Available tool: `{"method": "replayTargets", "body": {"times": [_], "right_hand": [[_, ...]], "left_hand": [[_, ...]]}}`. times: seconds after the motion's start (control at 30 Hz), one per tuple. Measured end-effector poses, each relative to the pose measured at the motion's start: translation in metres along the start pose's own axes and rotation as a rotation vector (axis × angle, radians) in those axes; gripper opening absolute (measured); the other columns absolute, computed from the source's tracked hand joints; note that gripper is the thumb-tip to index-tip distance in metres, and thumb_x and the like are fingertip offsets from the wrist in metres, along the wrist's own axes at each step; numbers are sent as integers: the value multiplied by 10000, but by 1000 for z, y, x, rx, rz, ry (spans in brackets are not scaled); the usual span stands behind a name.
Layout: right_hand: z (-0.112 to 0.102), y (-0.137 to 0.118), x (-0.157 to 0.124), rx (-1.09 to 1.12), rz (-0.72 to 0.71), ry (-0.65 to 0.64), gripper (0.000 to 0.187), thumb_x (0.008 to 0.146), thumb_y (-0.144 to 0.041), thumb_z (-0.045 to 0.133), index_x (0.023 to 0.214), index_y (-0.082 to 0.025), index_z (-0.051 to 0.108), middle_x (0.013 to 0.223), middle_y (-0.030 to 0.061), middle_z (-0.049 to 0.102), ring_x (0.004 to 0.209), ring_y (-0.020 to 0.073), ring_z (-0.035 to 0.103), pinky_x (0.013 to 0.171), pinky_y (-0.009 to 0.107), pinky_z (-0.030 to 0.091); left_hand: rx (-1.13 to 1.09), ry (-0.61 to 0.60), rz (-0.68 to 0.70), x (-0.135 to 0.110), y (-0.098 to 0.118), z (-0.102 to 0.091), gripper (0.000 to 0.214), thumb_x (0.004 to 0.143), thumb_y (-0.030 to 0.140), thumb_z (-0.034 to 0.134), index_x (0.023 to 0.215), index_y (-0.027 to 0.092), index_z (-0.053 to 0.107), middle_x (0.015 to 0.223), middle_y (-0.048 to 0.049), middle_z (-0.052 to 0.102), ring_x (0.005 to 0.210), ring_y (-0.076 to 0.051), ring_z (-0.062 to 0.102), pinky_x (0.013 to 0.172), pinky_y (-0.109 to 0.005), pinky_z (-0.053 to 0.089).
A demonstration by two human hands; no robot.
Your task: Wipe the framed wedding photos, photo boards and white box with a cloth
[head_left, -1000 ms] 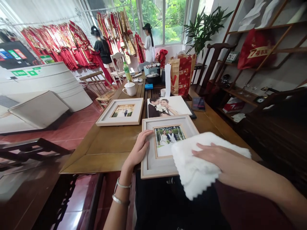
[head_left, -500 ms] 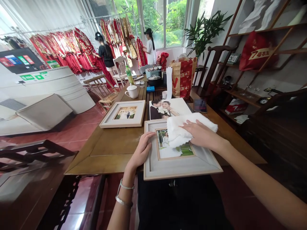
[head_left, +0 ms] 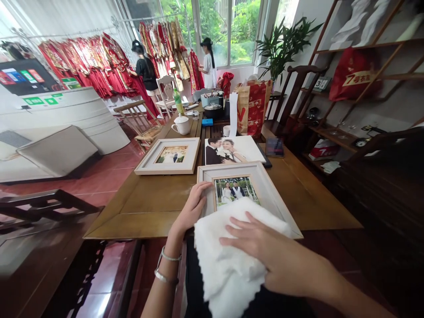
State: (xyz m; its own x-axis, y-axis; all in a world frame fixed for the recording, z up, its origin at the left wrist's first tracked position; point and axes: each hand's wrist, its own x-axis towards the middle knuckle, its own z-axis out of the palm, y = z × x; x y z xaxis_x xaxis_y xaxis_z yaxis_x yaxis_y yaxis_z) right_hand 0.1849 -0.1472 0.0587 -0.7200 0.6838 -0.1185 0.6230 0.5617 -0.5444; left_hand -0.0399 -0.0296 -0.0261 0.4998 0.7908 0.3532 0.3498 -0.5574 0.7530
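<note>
The picture frame sits at the near edge of the brown table, with your left hand gripping its left side and your right hand spread out, palm down, on the white cloth that covers the frame's near part and hangs down toward you.

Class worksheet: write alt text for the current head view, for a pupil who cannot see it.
A person's right hand is spread on a white cloth over the near part of a framed photo; the left hand rests on its left edge. Behind, on a table, are a second framed photo and a white mug.
</note>
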Motion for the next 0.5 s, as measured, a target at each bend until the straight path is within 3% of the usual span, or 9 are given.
{"method": "replayTargets", "body": {"times": [0.1, 0.2, 0.37, 0.5], "right_hand": [[11, -6, 25, -2, -145, 3, 765, 675, -153, 609, 1407, -233, 401, 1493, 135, 354, 1401, 315, 229, 1135, 568, 72], [14, -6, 29, -3, -155, 10, 708, 701, -168, 592, 1387, -228, 427, 1490, 118, 365, 1408, 296, 214, 1140, 556, 63], [1, 7, -1, 2, 15, 48, 666, 645, -56, 510, 1298, -187, 545, 1396, 77, 506, 1373, 243, 319, 1174, 464, 82], [-12, 15, -24, -48, 224, 60, 705, 574, -6, 482, 1234, -220, 608, 1376, 34, 528, 1391, 275, 274, 1172, 474, 143]], "left_hand": [[-3, 4, 0, 0, -2, 0, 375, 935, 177, 356, 1291, 235, 457, 1357, -78, 426, 1318, -210, 336, 1147, -410, 213], [-13, 6, -18, -1, -2, 0, 375, 942, 184, 348, 1299, 239, 450, 1368, -69, 412, 1330, -197, 325, 1151, -393, 210], [-11, 5, -17, -1, 0, 2, 384, 938, 158, 337, 1295, 236, 456, 1366, -76, 427, 1332, -200, 318, 1155, -416, 197], [-11, -2, 0, -1, 0, 1, 399, 932, 142, 334, 1300, 243, 448, 1359, -76, 432, 1324, -202, 323, 1153, -431, 200]]}}
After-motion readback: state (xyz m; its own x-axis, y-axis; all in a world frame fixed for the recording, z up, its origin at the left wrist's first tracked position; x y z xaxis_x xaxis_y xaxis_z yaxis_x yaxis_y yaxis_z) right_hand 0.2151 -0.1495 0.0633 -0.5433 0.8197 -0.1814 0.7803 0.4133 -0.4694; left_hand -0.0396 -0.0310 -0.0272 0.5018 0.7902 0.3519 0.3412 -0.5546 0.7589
